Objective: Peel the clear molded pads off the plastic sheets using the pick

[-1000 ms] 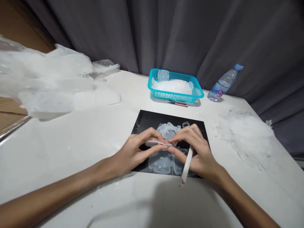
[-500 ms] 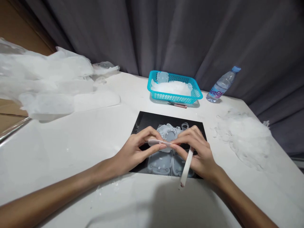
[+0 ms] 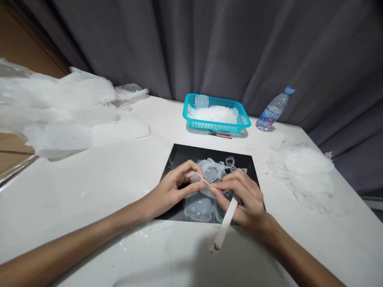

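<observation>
Over a black mat (image 3: pixel 179 153), both hands pinch a thin translucent plastic piece (image 3: pixel 196 178) that is held tilted. My left hand (image 3: pixel 176 185) grips its left part between thumb and fingers. With thumb and forefinger, my right hand (image 3: pixel 243 195) takes the right edge. A flat white stick-like tool (image 3: pixel 225 227) with a reddish mark at its lower end is tucked in the right palm; its upper end is hidden. Beneath the hands lie clear moulded sheets (image 3: pixel 199 207) and a tangle of translucent trimmings (image 3: pixel 212 167), partly covered by the fingers.
Behind the mat stands a turquoise basket (image 3: pixel 215 126) of translucent pieces, with small pink-handled snips (image 3: pixel 223 135) before it. A water bottle (image 3: pixel 273 111) is to its right. White plastic scraps (image 3: pixel 305 171) lie at right; a large pile of translucent sheets (image 3: pixel 68 107) is at left.
The plastic piece has tilted so that more of its face shows. My right hand has shifted slightly down and left, and the white tool's lower end has swung left and down.
</observation>
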The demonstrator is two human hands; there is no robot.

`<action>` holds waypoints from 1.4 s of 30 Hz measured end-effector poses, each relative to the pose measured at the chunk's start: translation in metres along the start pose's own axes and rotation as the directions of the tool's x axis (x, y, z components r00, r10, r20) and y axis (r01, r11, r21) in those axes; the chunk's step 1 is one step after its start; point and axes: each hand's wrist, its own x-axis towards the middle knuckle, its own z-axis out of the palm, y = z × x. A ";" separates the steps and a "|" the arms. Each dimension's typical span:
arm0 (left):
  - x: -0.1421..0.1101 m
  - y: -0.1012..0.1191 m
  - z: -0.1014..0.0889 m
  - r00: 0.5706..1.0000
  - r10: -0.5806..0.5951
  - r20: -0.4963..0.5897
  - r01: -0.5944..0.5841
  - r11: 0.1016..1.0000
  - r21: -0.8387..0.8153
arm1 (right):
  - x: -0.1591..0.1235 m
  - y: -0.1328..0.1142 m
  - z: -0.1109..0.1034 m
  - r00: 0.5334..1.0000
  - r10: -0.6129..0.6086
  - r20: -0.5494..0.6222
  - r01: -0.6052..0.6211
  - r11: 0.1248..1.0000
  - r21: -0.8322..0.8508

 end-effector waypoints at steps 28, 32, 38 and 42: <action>-0.004 0.006 -0.004 0.970 0.241 -0.012 -0.226 0.923 0.310 | 0.001 0.007 -0.010 0.992 0.100 0.076 -0.107 0.989 0.104; -0.002 0.004 -0.006 0.973 0.229 0.004 -0.220 0.928 0.302 | 0.000 0.006 -0.010 0.996 0.053 0.074 -0.058 0.996 0.070; -0.001 0.001 -0.008 0.990 0.139 0.008 -0.135 0.941 0.311 | -0.002 0.008 -0.009 0.998 0.035 0.058 -0.038 0.998 0.047; -0.002 0.000 -0.004 0.991 0.136 -0.022 -0.119 0.926 0.358 | -0.006 0.007 -0.003 0.978 0.201 0.061 -0.204 0.978 0.043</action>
